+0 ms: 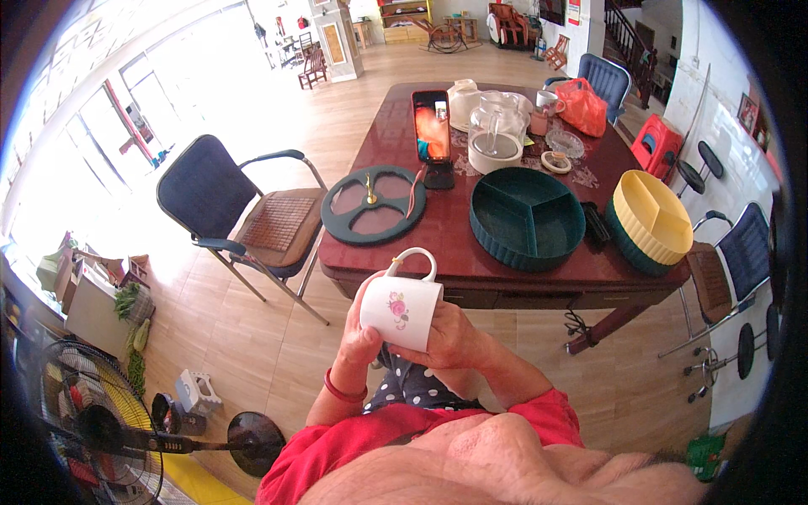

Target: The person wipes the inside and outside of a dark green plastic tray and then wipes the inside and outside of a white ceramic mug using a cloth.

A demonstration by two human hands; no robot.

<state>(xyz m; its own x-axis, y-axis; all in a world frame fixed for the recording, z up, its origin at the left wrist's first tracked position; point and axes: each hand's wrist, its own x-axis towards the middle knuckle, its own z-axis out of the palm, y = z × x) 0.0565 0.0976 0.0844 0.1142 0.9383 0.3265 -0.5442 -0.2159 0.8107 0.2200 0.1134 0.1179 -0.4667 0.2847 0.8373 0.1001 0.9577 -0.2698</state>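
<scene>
A white mug (402, 314) with a pink rose printed on its side is held in front of me, tipped sideways with its handle pointing up. My left hand (358, 343) wraps its left end, the thumb pressed on the side. Around the lower right end closes my right hand (459, 338); some of its fingers are hidden behind the mug. Beyond the mug, on the dark red table (454, 252), lie a dark green three-part lid or frame (338, 229) with a gold knob and a round dark green divided tray (526, 220).
A yellow divided tray (652, 210) sits in a green one at the table's right. Behind stand a propped phone (432, 126), a glass jug (495, 126) and a red plastic bag (582, 108). A chair (210, 189) is at the left, a fan (93, 429) at lower left.
</scene>
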